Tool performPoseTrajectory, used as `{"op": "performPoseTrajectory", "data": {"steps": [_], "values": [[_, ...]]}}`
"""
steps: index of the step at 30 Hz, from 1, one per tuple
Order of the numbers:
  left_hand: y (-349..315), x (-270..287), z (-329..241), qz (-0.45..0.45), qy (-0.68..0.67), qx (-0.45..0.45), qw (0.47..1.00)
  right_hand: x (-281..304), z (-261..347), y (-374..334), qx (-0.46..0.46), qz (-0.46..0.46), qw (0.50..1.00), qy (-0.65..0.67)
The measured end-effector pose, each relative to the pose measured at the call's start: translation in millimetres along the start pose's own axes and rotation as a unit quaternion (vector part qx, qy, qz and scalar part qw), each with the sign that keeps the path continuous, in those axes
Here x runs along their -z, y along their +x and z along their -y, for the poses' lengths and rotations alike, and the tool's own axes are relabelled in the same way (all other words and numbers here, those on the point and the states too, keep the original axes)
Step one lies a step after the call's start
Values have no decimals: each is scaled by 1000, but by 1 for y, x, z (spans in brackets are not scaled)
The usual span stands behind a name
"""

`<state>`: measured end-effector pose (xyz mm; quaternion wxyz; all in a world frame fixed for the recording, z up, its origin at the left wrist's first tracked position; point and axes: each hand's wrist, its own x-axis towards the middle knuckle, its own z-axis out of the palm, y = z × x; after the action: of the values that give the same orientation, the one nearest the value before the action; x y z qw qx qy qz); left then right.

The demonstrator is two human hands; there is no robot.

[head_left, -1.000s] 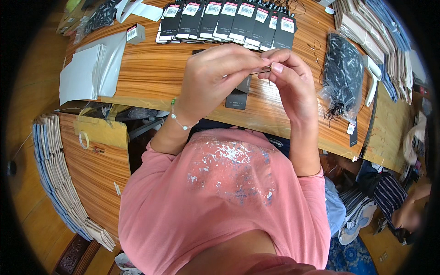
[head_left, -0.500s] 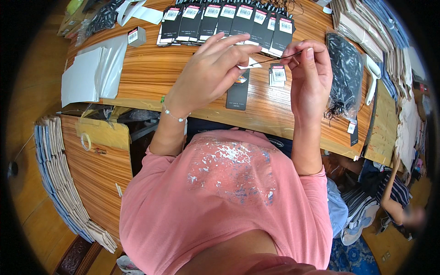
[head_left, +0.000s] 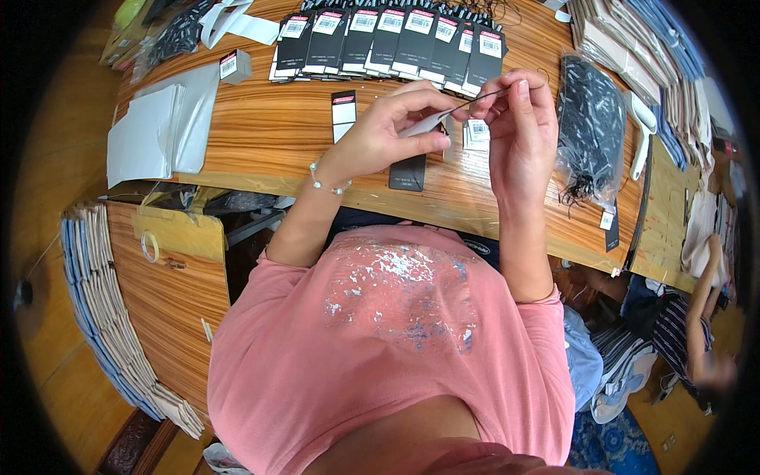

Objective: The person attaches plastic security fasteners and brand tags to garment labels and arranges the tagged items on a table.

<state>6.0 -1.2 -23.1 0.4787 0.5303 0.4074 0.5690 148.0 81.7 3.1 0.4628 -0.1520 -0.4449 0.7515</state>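
My left hand (head_left: 392, 127) is closed on a white hang tag (head_left: 427, 123), thumb below and fingers curled over its top. A thin black string (head_left: 484, 96) runs from the tag to my right hand (head_left: 522, 131), which pinches it between thumb and fingertips. Under my left hand a black hang tag (head_left: 408, 172) lies near the table's front edge, its upper part covered. Small barcode labels (head_left: 476, 134) sit just beside my right hand, partly hidden. To the left of my left wrist lies a black-and-white tag (head_left: 343, 111).
A fanned row of black hang tags (head_left: 386, 46) lies at the back. Bagged black strings (head_left: 590, 127) and a white-handled tool (head_left: 643, 131) are on the right, by stacked garments (head_left: 625, 59). Paper sheets (head_left: 146, 134) and a small box (head_left: 235, 66) lie left. A co-worker's arm (head_left: 701, 309) shows far right.
My left hand has turned and lowered, tilting the tag and uncovering the black-and-white tag. My right hand has shifted slightly left with the string. The co-worker's arm has moved.
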Motion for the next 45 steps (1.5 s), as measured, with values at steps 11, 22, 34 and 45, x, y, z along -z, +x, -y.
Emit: {"op": "performPoseTrajectory", "data": {"steps": [11,22,34,45], "values": [[1,1,-21,-81,405,-4,911,3,-15,-3,43,-55,994,-80],[4,12,16,54,-59,101,992,5,-18,-1,12,16,995,100],[5,-3,-3,-53,-6,-16,998,5,4,4,58,110,990,65],[5,-10,6,-11,-98,-130,986,7,3,8,55,76,980,173]]}}
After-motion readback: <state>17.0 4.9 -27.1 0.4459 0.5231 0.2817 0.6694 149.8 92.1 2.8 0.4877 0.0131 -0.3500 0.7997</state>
